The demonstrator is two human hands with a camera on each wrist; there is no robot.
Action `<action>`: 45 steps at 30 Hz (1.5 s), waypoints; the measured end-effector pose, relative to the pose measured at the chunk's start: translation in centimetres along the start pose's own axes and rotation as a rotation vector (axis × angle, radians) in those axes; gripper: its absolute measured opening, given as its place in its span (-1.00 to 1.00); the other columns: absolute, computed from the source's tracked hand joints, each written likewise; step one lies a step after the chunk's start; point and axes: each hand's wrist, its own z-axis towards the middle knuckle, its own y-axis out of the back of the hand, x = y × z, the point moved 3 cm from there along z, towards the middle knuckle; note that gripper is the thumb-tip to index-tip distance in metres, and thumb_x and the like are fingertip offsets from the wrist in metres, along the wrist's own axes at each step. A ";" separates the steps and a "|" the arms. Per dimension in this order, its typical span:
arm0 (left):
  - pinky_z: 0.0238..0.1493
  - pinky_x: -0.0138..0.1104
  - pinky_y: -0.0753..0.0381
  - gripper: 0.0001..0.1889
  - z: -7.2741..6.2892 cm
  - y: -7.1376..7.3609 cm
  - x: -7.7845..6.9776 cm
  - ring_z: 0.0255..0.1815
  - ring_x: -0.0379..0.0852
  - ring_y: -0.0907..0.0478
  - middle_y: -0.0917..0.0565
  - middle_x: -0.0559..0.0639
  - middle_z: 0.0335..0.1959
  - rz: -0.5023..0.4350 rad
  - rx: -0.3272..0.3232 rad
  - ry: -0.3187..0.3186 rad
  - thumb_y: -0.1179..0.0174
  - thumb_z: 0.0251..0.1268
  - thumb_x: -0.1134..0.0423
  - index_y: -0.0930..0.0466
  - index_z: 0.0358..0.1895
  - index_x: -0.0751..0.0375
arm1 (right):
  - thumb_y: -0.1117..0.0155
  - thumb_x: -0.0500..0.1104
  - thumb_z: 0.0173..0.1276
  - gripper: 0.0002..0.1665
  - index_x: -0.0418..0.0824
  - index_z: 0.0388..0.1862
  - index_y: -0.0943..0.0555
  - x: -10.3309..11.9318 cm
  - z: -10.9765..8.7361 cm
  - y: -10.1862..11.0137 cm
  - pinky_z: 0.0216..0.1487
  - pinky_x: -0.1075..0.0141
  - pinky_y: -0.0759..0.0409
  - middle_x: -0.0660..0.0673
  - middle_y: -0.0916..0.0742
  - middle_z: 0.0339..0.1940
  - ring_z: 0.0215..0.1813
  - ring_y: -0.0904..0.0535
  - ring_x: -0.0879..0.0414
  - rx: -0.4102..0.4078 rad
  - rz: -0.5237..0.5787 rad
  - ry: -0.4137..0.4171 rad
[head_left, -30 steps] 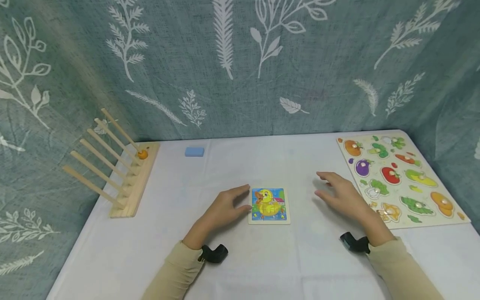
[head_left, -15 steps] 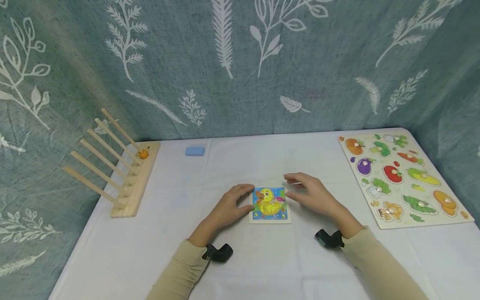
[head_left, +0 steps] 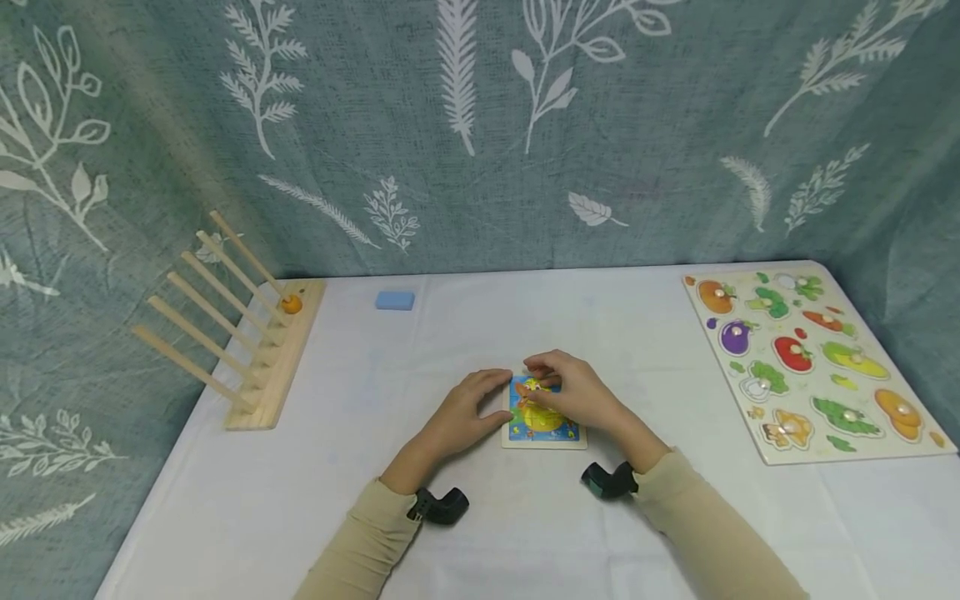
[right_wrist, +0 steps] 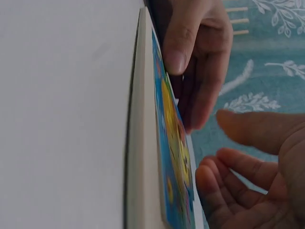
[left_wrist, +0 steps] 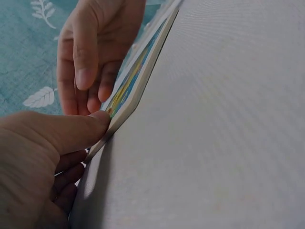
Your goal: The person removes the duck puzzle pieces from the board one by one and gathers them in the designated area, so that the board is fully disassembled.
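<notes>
A small square jigsaw puzzle (head_left: 543, 425) with a yellow duck on blue lies in a pale wooden frame on the table. My left hand (head_left: 467, 421) holds the frame's left side, its thumb on the rim at the edge in the left wrist view. Over the puzzle's upper part hovers my right hand (head_left: 581, 392), hiding some of the duck. In the right wrist view its thumb (right_wrist: 252, 129) and bent fingers (right_wrist: 228, 183) stand apart with nothing between them, close over the picture.
A wooden peg rack (head_left: 277, 358) with one orange bead (head_left: 291, 303) stands at the left. Behind the puzzle lies a blue block (head_left: 395, 300). On the right is a vegetable knob puzzle board (head_left: 813, 383). A patterned green curtain (head_left: 480, 217) hangs behind the white-covered table.
My right hand has moved left from beside the vegetable board to over the duck puzzle. The left hand has shifted slightly right, staying at the frame's left side.
</notes>
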 end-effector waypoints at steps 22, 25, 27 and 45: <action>0.34 -0.07 -0.38 -0.42 0.0 -0.1 0.1 0.32 0.09 -0.36 -0.48 0.13 0.25 -0.003 -0.021 0.010 -0.31 0.19 0.19 -0.40 0.28 0.27 | -0.32 -0.21 0.27 -0.49 -0.29 0.19 -0.52 -0.7 0.4 -1.5 0.03 0.23 -0.61 -0.15 -0.57 -0.03 -0.06 -0.54 0.08 -0.015 -0.136 0.027; 0.34 -0.07 -0.38 -0.41 0.0 -0.1 0.1 0.33 0.08 -0.36 -0.48 0.12 0.25 0.001 -0.023 0.013 -0.31 0.19 0.19 -0.40 0.28 0.26 | -0.31 -0.23 0.27 -0.51 -0.29 0.19 -0.52 -0.8 0.3 -1.5 0.02 0.25 -0.60 -0.14 -0.56 -0.04 -0.08 -0.52 0.10 -0.014 -0.132 0.017; 0.34 -0.07 -0.37 -0.41 0.0 -0.2 0.1 0.33 0.09 -0.36 -0.48 0.12 0.25 0.004 -0.025 0.013 -0.31 0.19 0.19 -0.40 0.28 0.26 | -0.30 -0.26 0.28 -0.54 -0.28 0.18 -0.53 -0.8 0.3 -1.5 0.00 0.26 -0.59 -0.13 -0.55 -0.04 -0.10 -0.51 0.11 -0.019 -0.130 0.013; 0.36 -0.05 -0.34 -0.40 0.0 -0.2 0.1 0.34 0.11 -0.34 -0.46 0.16 0.27 0.007 -0.015 0.014 -0.30 0.20 0.21 -0.37 0.30 0.31 | -0.29 -0.27 0.28 -0.62 -0.16 0.09 -0.61 -1.0 0.3 -1.4 0.02 0.18 -0.63 -0.08 -0.62 -0.04 -0.06 -0.57 0.07 -0.073 -0.085 0.036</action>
